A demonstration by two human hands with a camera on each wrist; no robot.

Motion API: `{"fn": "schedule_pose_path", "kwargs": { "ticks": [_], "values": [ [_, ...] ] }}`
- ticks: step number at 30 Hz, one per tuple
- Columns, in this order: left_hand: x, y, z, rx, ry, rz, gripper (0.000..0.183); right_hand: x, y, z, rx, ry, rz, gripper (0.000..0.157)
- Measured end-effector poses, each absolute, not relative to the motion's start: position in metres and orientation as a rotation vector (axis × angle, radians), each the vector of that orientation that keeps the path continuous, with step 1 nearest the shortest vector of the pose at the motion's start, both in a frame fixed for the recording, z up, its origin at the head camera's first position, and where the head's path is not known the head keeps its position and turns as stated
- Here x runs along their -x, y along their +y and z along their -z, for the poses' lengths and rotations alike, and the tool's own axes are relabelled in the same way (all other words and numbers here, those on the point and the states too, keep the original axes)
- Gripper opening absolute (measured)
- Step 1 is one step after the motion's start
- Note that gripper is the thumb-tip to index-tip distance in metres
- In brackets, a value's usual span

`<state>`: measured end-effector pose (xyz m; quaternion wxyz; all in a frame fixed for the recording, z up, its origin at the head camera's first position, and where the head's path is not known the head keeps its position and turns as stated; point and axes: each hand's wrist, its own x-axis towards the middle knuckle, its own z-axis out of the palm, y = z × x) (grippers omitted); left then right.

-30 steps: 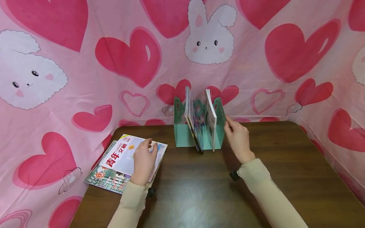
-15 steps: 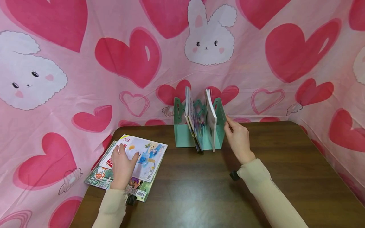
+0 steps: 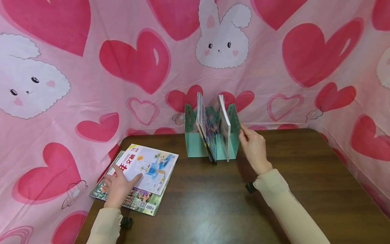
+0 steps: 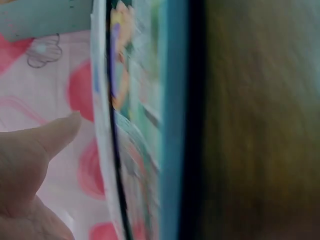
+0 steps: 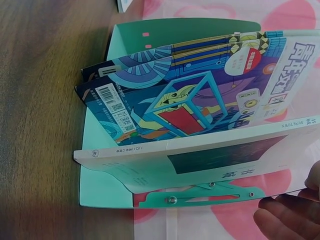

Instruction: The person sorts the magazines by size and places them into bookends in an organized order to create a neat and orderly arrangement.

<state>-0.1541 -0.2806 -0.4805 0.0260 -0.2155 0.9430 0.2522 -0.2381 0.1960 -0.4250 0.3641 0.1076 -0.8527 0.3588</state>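
Observation:
My left hand (image 3: pixel 118 185) hovers with fingers spread over the lower-left part of two stacked magazines. The upper magazine (image 3: pixel 156 173) has a white cover with a beach picture; the lower magazine (image 3: pixel 143 201) is green and colourful and sticks out beneath it. In the left wrist view the thumb (image 4: pixel 60 132) stands apart from the magazine edges. At the back, my right hand (image 3: pixel 253 149) pinches the right side panel of a mint-green bookend stand (image 3: pixel 196 145). Upright inside it are a white book (image 5: pixel 200 152) and several purple-blue magazines (image 5: pixel 180 95), leaning.
The brown wooden table (image 3: pixel 213 203) carries everything. A pink cloth (image 3: pixel 182 74) with hearts and rabbits hangs behind it and down the sides. The stand is close to the table's back edge, and the magazine stack lies near the left edge.
My left hand has moved left and toward me across the magazine stack, its fingers spreading wider. The right hand stays at the stand's right panel.

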Motion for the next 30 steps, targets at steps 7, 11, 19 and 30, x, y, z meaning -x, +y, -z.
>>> {"fn": "schedule_pose_path", "kwargs": {
  "ticks": [7,11,19,30],
  "values": [
    [0.156,-0.292,0.489,0.687,2.825,-0.686,0.137,0.239,0.195,0.425,-0.279,-2.199,-0.927,0.032],
    [0.156,-0.294,0.488,0.676,2.795,-0.69,0.135,0.239,0.194,0.425,-0.282,-2.193,-0.922,0.032],
    [0.156,-0.294,0.482,0.708,2.807,-0.821,0.13,0.238,0.195,0.428,-0.275,-2.196,-0.91,0.032],
    [0.163,-0.296,0.479,0.658,2.789,-0.924,0.121,0.238,0.195,0.429,-0.275,-2.194,-0.884,0.033]
  ]
}}
